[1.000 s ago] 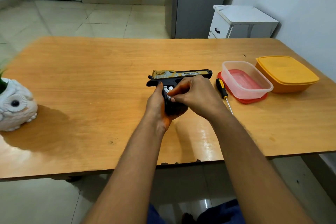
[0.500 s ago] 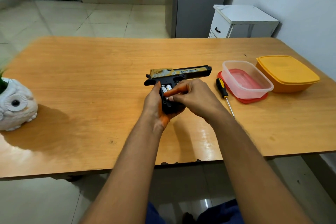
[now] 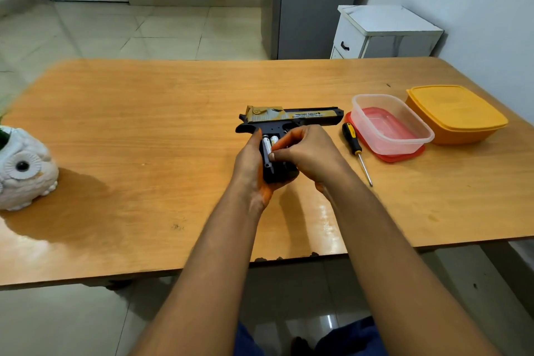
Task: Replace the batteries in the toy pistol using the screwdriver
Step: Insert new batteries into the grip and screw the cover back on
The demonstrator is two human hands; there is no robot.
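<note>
My left hand (image 3: 250,166) grips toy pistol (image 3: 289,120) by grip, compartment open. My right hand (image 3: 309,153) pinches battery (image 3: 267,147) there. Screwdriver (image 3: 356,150) lies beside on table (image 3: 144,124).

A: Toy pistol (image 3: 291,118)?
B: Black, gold slide. Screwdriver (image 3: 351,137) black and yellow.
A: Far right?
B: Orange box (image 3: 456,113), clear tub (image 3: 391,124), red lid (image 3: 387,154). White owl pot (image 3: 24,167) left

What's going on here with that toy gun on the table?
A person is working on the batteries in a toy pistol. The left hand steadies the grip, whose battery compartment is open, while the right hand fingers a battery there. The screwdriver lies unused on the table, beside a clear container.
</note>
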